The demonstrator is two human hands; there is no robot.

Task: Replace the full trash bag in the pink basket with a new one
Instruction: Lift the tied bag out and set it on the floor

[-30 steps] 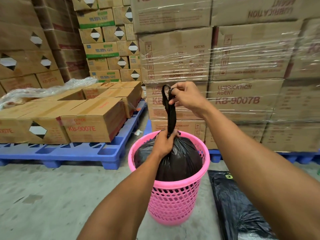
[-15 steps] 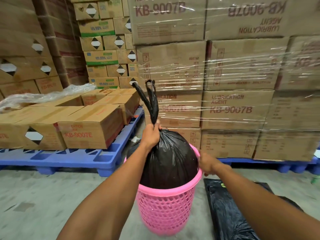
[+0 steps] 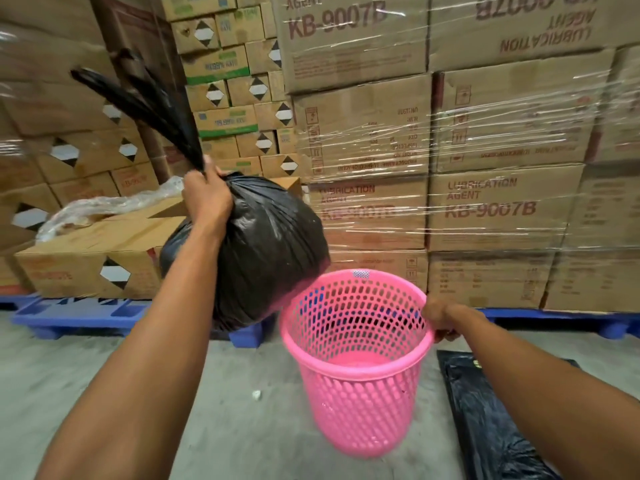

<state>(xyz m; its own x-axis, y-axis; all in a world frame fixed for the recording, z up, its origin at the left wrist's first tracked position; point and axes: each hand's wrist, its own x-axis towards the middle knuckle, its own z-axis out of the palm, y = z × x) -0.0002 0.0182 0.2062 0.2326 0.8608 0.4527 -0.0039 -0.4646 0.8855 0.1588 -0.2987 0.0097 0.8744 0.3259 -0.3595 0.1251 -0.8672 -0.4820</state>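
Filling the far side of the scene, shrink-wrapped cartons (image 3: pixel 502 209) stand stacked on blue pallets (image 3: pixel 79 320), a backdrop the person works against on the concrete floor (image 3: pixel 242 427). In front of them, left of centre, the full trash bag (image 3: pixel 270 251) hangs in the air, clear of the pink basket (image 3: pixel 360 386) and just beside its left rim, its tied tails flaring up to the left. The left hand (image 3: pixel 207 195) has its fingers clenched around the gathered neck, likely so the load hangs closed below the fist. The basket stands empty and tilted slightly; the right hand (image 3: pixel 440 320) curls its fingers over the right rim, apparently to steady it. On the floor at near right lies a flat black bag (image 3: pixel 491 427), probably the new liner waiting within reach.
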